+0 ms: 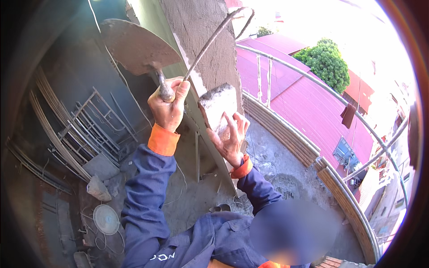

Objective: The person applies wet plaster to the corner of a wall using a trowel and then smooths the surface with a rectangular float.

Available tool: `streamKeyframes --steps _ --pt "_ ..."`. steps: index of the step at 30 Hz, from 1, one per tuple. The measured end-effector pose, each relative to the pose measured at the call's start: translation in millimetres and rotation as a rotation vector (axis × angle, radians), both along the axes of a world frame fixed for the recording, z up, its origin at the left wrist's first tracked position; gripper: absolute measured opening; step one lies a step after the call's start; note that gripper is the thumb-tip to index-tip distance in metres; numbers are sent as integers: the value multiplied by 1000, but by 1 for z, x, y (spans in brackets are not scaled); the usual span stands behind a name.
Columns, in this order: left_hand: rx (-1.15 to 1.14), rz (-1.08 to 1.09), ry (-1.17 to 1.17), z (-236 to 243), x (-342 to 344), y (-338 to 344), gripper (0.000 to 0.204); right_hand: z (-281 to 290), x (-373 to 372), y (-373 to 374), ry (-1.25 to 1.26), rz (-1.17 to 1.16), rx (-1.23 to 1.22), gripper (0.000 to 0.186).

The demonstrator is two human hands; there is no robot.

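Pink roof lies past the right hand, beyond the curved railing, which presumably guards the drop. Plastered pillar rises directly ahead of both hands, leaning in the fisheye view. Metal frames sit below and left of the left hand, probably put there to keep the work spot free. Trowel: left hand is closed round its handle, blade up and left of the knuckles; the tight fist likely steadies the broad blade. Pale block: right hand has it, thumb at the lower edge, fingers bent over the face, a grip that seems meant to stop it tipping; it's just above the right palm, in front of the pillar, contact with pillar unclear. Bent rod, the thinnest, runs up and right from the left thumb; can't tell if pinched or merely behind it.
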State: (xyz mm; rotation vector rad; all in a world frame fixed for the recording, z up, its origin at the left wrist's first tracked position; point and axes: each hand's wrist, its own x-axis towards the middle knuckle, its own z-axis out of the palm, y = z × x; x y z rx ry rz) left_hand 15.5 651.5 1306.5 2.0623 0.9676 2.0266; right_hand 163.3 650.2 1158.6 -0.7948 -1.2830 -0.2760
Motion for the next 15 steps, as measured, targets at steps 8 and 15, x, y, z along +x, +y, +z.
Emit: streamKeyframes --steps 8,15 --pt "-48 98 22 -5 8 11 29 165 35 74 22 -123 331 60" --pt "-2 62 -30 -10 -1 1 27 77 12 25 -99 -56 146 62"
